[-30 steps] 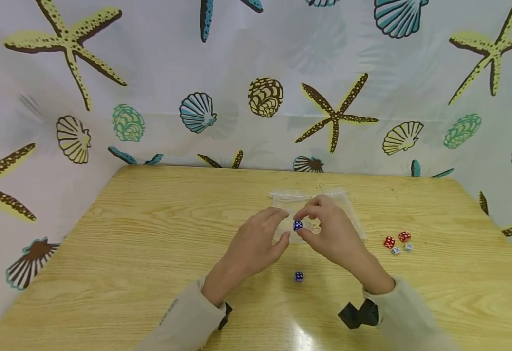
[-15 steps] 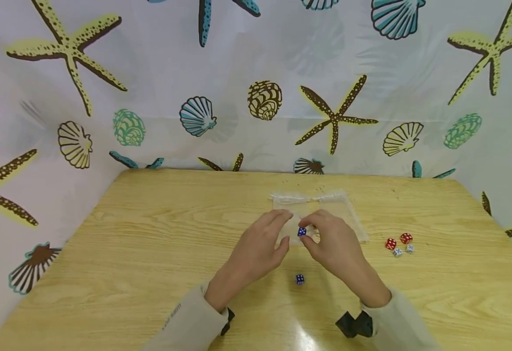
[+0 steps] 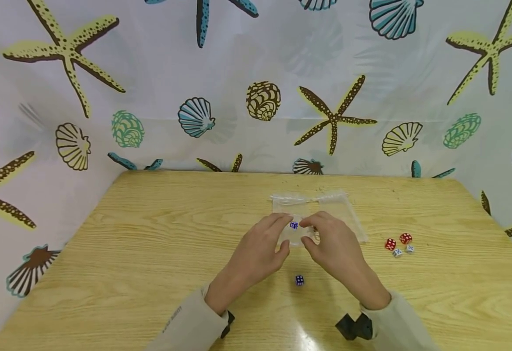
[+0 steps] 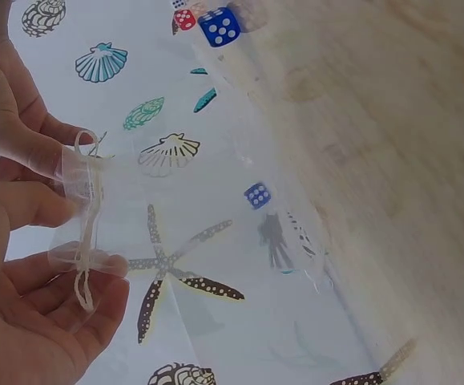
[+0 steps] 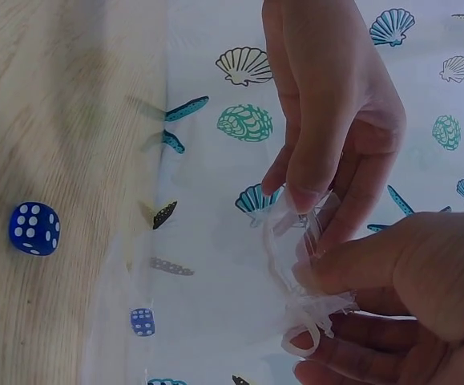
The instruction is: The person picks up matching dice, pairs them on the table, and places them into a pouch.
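Note:
My left hand (image 3: 256, 246) and right hand (image 3: 336, 243) face each other above the middle of the table. Between them they pinch the mouth of a small sheer drawstring bag (image 4: 167, 233), thumbs and fingers at its rim. Its pale cord (image 4: 87, 220) loops out by the fingers. A blue die with white pips (image 4: 257, 195) shows through the thin fabric, low in the bag; the same blue die (image 3: 293, 225) appears between the hands in the head view. A second blue die (image 3: 299, 280) lies on the table, nearer to me than the hands.
Another sheer bag (image 3: 348, 214) lies flat on the wooden table (image 3: 163, 234) behind the hands. To the right sit two red dice (image 3: 390, 244) and two white dice (image 3: 397, 253) in a cluster. A shell-and-starfish curtain (image 3: 229, 63) encloses the back and sides.
The blue die was between my right thumb and finger; it has left that pinch and is now inside the bag. Both hands stay nearly in place.

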